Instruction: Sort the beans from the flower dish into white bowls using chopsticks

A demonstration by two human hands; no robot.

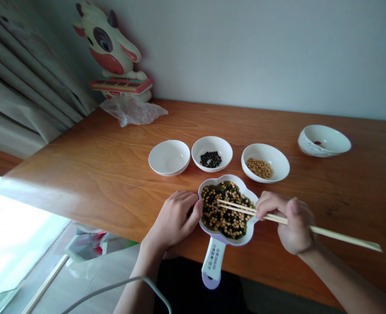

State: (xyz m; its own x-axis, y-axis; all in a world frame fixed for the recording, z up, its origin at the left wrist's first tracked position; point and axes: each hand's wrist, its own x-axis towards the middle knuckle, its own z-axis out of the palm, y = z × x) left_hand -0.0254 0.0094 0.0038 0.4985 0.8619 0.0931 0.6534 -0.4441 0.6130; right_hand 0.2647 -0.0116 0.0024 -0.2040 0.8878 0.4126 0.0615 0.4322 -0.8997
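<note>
A flower-shaped dish with a handle (209,240) sits at the table's front edge, its handle jutting over the edge with a printed label on it. Inside lies a mix of yellow soybeans, black beans and small green beans (227,213). Against the dish's left rim my left hand (179,216) is closed, with the thumb on the rim and the fingers curled beside it. My right hand (292,220) grips a pair of wooden chopsticks (339,235), whose tips reach into the beans. Whether the tips pinch a bean is too small to tell.
Behind the dish stand a white bowl (169,168), a bowl of black beans (212,167) and a bowl of soybeans (266,178). Farther right is a bowl (313,150) with something brown inside. A cow toy (121,65) and plastic bag (134,114) are back left.
</note>
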